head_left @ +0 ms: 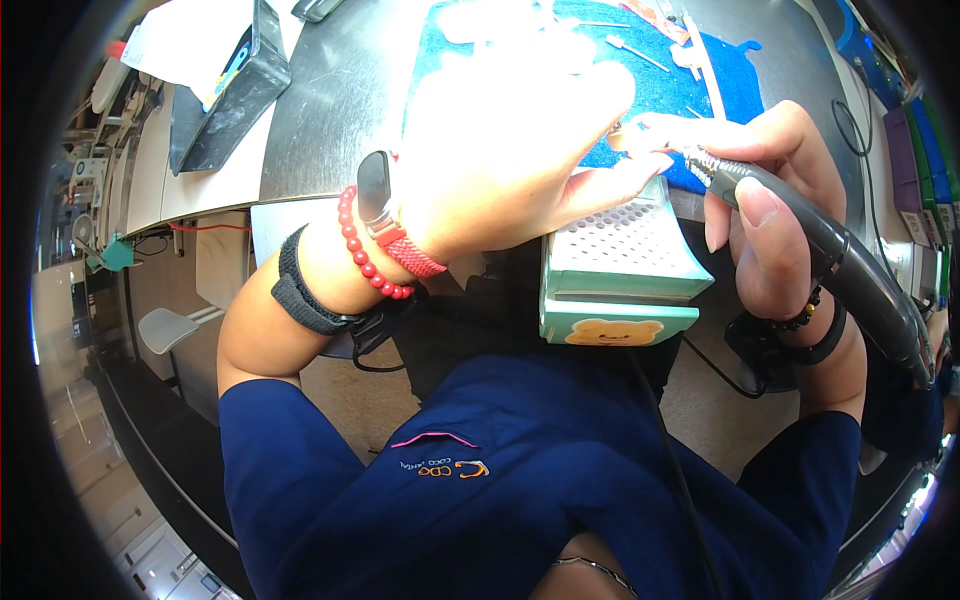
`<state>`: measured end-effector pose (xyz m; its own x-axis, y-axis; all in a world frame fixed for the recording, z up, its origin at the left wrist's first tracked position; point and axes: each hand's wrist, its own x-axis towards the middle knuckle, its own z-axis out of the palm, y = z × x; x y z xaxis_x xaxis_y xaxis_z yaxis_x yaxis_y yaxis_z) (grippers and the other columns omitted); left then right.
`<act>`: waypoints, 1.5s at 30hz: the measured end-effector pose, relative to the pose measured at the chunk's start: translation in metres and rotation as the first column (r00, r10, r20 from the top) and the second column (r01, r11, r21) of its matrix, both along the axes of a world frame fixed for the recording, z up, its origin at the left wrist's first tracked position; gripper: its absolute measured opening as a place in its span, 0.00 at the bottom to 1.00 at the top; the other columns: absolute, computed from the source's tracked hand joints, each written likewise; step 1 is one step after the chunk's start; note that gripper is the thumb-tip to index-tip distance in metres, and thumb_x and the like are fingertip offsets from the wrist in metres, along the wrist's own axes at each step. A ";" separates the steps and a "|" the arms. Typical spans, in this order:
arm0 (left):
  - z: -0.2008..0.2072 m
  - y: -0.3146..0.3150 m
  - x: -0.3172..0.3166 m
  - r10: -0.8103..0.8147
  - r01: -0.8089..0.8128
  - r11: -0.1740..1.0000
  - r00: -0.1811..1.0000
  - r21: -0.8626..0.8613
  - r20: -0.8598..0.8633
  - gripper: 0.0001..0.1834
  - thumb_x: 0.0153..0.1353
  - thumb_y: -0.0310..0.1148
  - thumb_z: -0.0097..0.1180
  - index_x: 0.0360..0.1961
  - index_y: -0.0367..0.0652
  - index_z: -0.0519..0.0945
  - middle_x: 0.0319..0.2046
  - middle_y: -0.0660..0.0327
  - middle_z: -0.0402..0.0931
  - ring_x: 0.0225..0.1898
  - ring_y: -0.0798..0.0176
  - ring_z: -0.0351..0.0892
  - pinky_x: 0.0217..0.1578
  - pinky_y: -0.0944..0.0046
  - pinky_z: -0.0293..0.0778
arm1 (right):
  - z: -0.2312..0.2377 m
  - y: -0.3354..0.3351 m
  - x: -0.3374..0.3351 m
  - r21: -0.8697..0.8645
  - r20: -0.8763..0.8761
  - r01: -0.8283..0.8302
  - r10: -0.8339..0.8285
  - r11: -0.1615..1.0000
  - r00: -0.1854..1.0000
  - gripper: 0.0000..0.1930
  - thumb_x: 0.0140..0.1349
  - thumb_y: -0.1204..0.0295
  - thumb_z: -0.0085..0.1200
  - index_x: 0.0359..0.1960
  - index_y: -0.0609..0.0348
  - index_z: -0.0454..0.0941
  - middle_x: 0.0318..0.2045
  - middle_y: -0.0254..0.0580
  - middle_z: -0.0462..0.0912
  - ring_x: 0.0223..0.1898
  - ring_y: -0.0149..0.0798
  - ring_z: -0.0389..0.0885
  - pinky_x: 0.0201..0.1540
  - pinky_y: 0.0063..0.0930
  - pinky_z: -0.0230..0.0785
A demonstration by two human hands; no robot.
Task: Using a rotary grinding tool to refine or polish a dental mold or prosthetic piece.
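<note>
I'd judge this as grinding: my left fingers (618, 188) pinch a small, glare-washed piece (630, 138) near the green box (572, 304); my right fingers (788, 128) grip the black drill (828, 232), tip close by. Next seems to want light, steady contact.

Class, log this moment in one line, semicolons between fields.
Right hand: holding black tool; left hand: near its tip, grip unclear; green box: near both hands.

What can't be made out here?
Head view:
- Anything pinched by the left hand: hidden by fingers and glare.
- Working tip of the black handpiece in the right hand: lost in glare among the fingers.
- Pale items on the blue towel: whited out by glare.
- Dark object: cut off by top edge.
</note>
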<state>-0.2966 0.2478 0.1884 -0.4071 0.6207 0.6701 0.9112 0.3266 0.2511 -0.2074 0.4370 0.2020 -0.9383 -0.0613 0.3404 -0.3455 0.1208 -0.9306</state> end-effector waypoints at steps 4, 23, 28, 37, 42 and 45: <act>-0.011 -0.003 -0.007 -0.044 0.051 0.998 0.986 0.041 -0.159 0.19 0.47 0.44 0.71 0.33 0.43 0.79 0.19 0.64 0.75 0.20 0.63 0.77 0.23 0.67 0.73 | 0.001 -0.002 -0.001 -0.003 -0.006 -0.005 0.005 1.000 1.000 0.18 0.58 0.60 0.46 0.38 0.66 0.67 0.25 0.37 0.69 0.19 0.22 0.66 0.25 0.15 0.58; -0.006 -0.004 -0.008 -0.063 0.056 0.997 0.989 -0.058 -0.137 0.14 0.50 0.43 0.68 0.27 0.48 0.78 0.17 0.69 0.73 0.19 0.65 0.75 0.21 0.67 0.71 | 0.002 -0.003 0.000 0.000 0.006 -0.006 0.006 1.000 1.000 0.18 0.58 0.61 0.46 0.39 0.66 0.67 0.25 0.37 0.70 0.20 0.22 0.66 0.26 0.15 0.58; -0.005 -0.002 -0.010 -0.074 0.072 0.997 0.977 -0.020 -0.202 0.13 0.50 0.42 0.68 0.28 0.48 0.78 0.19 0.67 0.75 0.22 0.63 0.77 0.25 0.66 0.72 | 0.001 -0.002 0.000 -0.001 0.000 -0.014 0.014 1.000 1.000 0.18 0.58 0.61 0.46 0.39 0.66 0.67 0.26 0.38 0.70 0.20 0.22 0.66 0.26 0.15 0.59; -0.009 -0.005 -0.010 -0.070 0.071 0.997 0.981 -0.003 -0.183 0.16 0.49 0.41 0.69 0.35 0.46 0.80 0.26 0.64 0.78 0.28 0.61 0.78 0.31 0.65 0.74 | 0.000 0.002 0.000 0.010 -0.001 -0.029 0.029 1.000 1.000 0.18 0.59 0.62 0.45 0.41 0.66 0.67 0.28 0.41 0.71 0.20 0.24 0.67 0.26 0.15 0.60; -0.010 -0.004 -0.011 -0.046 0.050 0.999 0.975 0.013 -0.219 0.15 0.52 0.44 0.66 0.38 0.50 0.80 0.31 0.63 0.78 0.33 0.60 0.78 0.35 0.61 0.73 | -0.010 0.002 -0.016 0.066 -0.143 0.024 -0.014 0.998 0.990 0.16 0.65 0.67 0.45 0.49 0.66 0.65 0.29 0.40 0.72 0.27 0.27 0.73 0.39 0.21 0.68; 0.003 -0.007 -0.007 -0.072 0.042 0.988 0.978 -0.150 -0.194 0.20 0.47 0.39 0.70 0.41 0.45 0.80 0.29 0.63 0.79 0.31 0.60 0.80 0.34 0.64 0.76 | -0.014 0.001 -0.014 -0.018 -0.005 0.057 -0.057 0.998 0.998 0.19 0.66 0.72 0.52 0.56 0.62 0.64 0.33 0.39 0.75 0.41 0.31 0.77 0.53 0.26 0.69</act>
<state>-0.3031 0.2408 0.1912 -0.2364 0.7351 0.6354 0.9562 0.2922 0.0176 -0.2209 0.4384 0.1885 -0.9381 -0.0020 0.3463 -0.3438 0.1238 -0.9308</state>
